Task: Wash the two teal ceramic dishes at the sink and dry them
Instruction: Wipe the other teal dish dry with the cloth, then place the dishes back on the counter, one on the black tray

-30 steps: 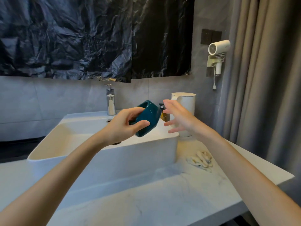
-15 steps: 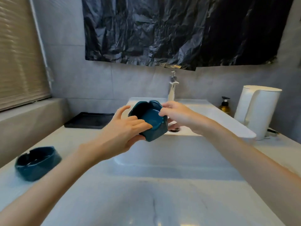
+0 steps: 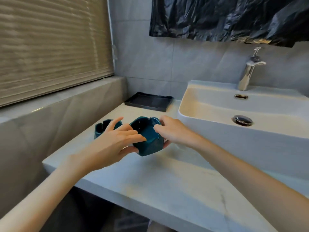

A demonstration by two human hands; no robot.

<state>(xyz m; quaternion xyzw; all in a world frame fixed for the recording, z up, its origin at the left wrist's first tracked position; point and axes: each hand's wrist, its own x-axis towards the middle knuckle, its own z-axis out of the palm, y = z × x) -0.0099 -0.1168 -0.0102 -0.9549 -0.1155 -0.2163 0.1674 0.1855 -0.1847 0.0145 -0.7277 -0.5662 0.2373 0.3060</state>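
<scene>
The left hand and right hand both grip the teal dish over the bench, its opening facing up, seemingly tilted leftward.

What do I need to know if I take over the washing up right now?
Left hand: grips the held dish, fingers over its rim, thumb beneath.
Right hand: grips its other side.
The held dish is tilted over the counter, left of the sink. Drops inside suggest it has been rinsed.
Second dish: on the counter behind the left hand. Washed or not, cannot tell.
Left to do: dry the held dish, then probably deal with the second one.
</scene>
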